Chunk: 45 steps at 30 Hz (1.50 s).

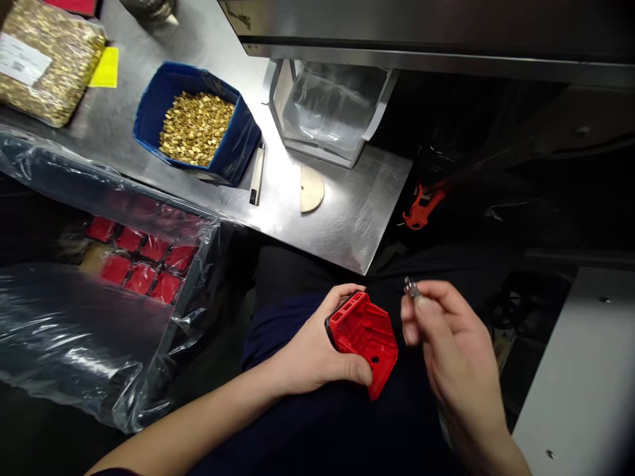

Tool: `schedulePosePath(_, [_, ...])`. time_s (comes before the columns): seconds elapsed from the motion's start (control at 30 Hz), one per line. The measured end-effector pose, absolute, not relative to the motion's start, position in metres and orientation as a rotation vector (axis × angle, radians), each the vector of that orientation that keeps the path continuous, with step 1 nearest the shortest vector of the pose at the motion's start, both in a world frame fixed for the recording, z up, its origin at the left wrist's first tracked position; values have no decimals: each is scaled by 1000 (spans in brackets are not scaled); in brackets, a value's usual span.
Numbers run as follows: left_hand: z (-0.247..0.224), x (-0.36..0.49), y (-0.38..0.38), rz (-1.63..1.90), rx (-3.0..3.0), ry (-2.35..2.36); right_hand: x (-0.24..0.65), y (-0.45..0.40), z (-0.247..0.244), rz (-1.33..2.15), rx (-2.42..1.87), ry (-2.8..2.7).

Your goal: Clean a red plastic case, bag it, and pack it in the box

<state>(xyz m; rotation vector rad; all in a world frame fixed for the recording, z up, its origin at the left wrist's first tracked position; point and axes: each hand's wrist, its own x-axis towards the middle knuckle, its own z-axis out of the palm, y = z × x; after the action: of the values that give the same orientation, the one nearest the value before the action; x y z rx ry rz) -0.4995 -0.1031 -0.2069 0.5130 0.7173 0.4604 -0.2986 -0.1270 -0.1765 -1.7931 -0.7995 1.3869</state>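
- Housing: red, hollow, angular; open side faces the viewer, ribs and a round hole visible inside, slots along the rim at 11 o'clock, black trim on the outer wall at 9 o'clock.
- Clip: small, shiny, metallic; fine shape too small to tell.
- Edges: corner of bench points at Housing from 12 o'clock, apart from it. Lined crate stands well apart at 9 o'clock.
- Room: dark gap between Housing and Clip; lap beneath both.
- Left hand: grasping Housing from 8 o'clock, thumb over the near wall.
- Right hand: pinching Clip between thumb and finger, near Housing at its 2 o'clock. Grey panel lies at 3 o'clock of this hand.
- Position: Housing at 5 o'clock of the view, between both hands.
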Motion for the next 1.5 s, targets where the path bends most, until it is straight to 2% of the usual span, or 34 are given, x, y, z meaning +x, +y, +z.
schedulePosePath(0.2, [-207,-503,-100,513,566,811,-301,-49,-272,800,-1889,-1562])
schedulePosePath(0.37, [-200,-505,-99,488,672,922,-324,-11,-310,637,-1920,-1820])
schedulePosePath(0.5, [-196,-508,-98,425,731,979,-311,-31,-281,750,-1850,-1783])
schedulePosePath(0.57, [-197,-507,-96,431,775,1036,-296,-54,-253,1070,-1673,-1717])
schedulePosePath(0.63, [-202,-505,-94,442,821,1104,-282,-79,-226,1537,-1405,-1757])
schedulePosePath(0.7, [-208,-502,-92,428,854,1156,-275,-103,-208,1759,-1231,-1874])
schedulePosePath(0.87, [-221,-498,-81,426,965,1241,-285,-138,-209,1505,-1293,-1970])
schedulePosePath(1.07, [-221,-499,-65,534,919,1090,-293,-137,-212,1663,-1260,-1582])
schedulePosePath(1.3, [-234,-499,-69,576,1072,1148,-303,-142,-205,1712,-1371,-1312])
schedulePosePath(1.5, [-219,-508,-76,487,1206,834,-311,-131,-200,1768,-1447,-1113])
